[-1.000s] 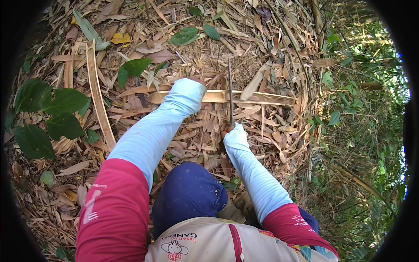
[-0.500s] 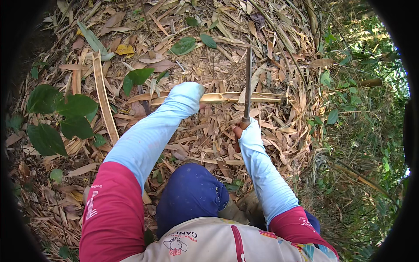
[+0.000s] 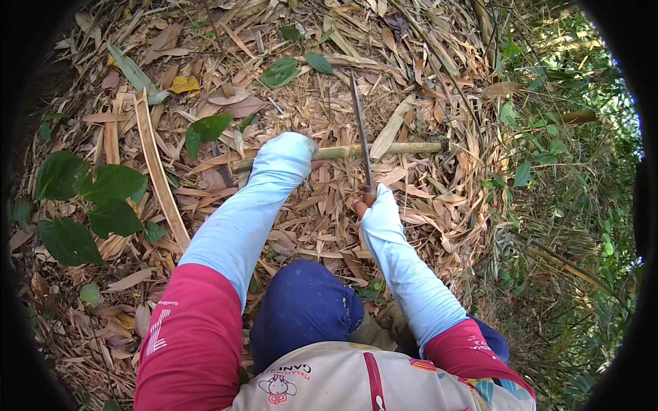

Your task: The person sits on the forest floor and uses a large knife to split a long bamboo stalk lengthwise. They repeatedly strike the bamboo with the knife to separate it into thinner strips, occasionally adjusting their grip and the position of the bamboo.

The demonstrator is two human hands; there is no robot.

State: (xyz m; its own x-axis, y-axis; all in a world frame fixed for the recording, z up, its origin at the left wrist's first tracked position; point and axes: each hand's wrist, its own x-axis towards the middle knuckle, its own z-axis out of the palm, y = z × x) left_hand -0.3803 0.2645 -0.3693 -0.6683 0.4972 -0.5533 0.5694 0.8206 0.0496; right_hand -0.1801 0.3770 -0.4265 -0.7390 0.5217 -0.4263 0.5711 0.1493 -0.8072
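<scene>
Holding the knife: the right hand (image 3: 377, 205), just beside the middle of the view toward 3 o'clock, had its fingers curled round the handle (image 3: 370, 196) of a long knife (image 3: 360, 122); I could not tell how tightly they pressed.
Blade: it pointed to 12 o'clock, leaning slightly toward 11, and crossed the bamboo strip in the view; whether they touched I could not tell.
Bamboo strip: this strip (image 3: 337, 152) ran from 10 o'clock to 2 o'clock, rounded side up, passing under the left hand.
Left hand: this hand (image 3: 300, 148), at 11 o'clock, was closed over the strip near its 9 o'clock end; a bit of finger showed below the strip, the other fingers being hidden.
Second strip: another curved bamboo strip (image 3: 158, 168) lay between 9 and 10 o'clock, well apart from both hands.
Leaves: broad green leaves (image 3: 113, 192) stood at 9 o'clock, a yellow leaf (image 3: 184, 84) lay at 10, and a pale dry leaf (image 3: 393, 128) at 1, its lower end beside the blade.
Knee: a blue trouser knee (image 3: 301, 308) was bent between 6 and 7 o'clock.
</scene>
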